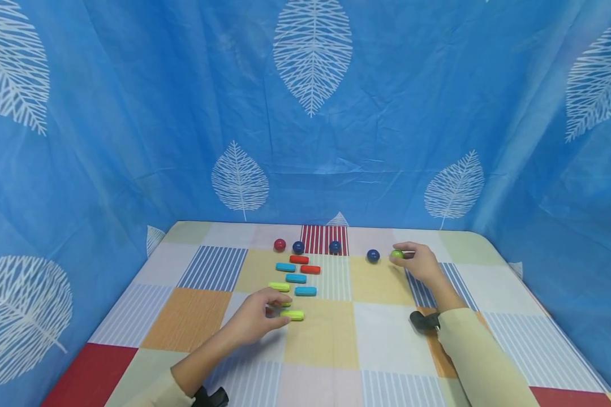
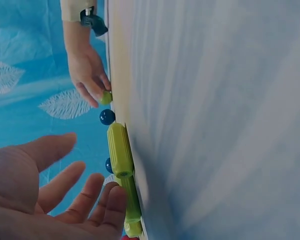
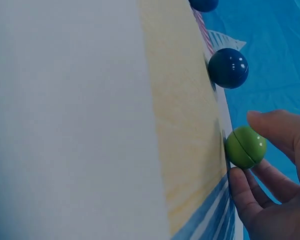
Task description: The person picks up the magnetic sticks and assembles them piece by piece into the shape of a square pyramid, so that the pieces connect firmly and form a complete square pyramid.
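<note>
In the head view my left hand hovers at a short lime-yellow ribbed block, its thumb tip near the block's left end. The left wrist view shows those fingers loosely bent, the thumb spread away, and nothing gripped. A second lime block lies farther back; another is mostly hidden behind the fingers. My right hand is around a green ball on the table. Fingertips touch the ball's side in the right wrist view, while the thumb stands slightly apart from it.
Dark blue balls and one red ball line the table's back. Red blocks and light blue blocks lie in staggered rows before them. A blue leaf-patterned curtain surrounds the patchwork-covered table.
</note>
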`<move>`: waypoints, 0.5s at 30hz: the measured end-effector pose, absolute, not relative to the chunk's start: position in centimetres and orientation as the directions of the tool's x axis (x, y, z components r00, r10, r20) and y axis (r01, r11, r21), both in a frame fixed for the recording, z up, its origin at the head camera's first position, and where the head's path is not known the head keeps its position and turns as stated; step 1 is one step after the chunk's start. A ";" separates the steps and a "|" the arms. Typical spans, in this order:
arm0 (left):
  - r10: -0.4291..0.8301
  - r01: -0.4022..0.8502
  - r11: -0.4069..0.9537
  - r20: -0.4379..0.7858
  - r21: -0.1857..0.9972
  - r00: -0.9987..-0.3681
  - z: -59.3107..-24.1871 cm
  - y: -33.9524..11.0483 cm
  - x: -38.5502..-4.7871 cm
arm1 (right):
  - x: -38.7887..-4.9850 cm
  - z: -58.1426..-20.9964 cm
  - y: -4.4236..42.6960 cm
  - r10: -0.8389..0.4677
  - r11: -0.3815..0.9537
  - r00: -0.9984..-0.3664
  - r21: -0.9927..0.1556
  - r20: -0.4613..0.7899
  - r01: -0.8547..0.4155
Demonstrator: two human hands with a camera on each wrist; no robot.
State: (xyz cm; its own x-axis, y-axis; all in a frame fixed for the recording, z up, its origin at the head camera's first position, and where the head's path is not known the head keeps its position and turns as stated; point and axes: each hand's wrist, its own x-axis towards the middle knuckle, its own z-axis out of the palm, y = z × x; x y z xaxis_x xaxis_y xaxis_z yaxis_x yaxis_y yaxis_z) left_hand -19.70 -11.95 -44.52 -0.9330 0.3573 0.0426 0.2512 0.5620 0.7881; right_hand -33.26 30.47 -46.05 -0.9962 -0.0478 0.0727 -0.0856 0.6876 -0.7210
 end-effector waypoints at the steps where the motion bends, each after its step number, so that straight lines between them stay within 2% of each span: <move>1: 0.357 0.256 0.572 0.044 0.779 -0.933 -44.6 -11.9 -19.7 | -33.3 -46.1 30.4 -0.044 0.684 -0.997 -0.725 0.068 -0.080; 15: 0.361 0.251 0.662 -0.007 0.706 -0.932 -44.8 -11.5 -20.2 | -33.8 -46.5 30.5 -0.012 0.704 -0.999 -0.709 0.051 -0.045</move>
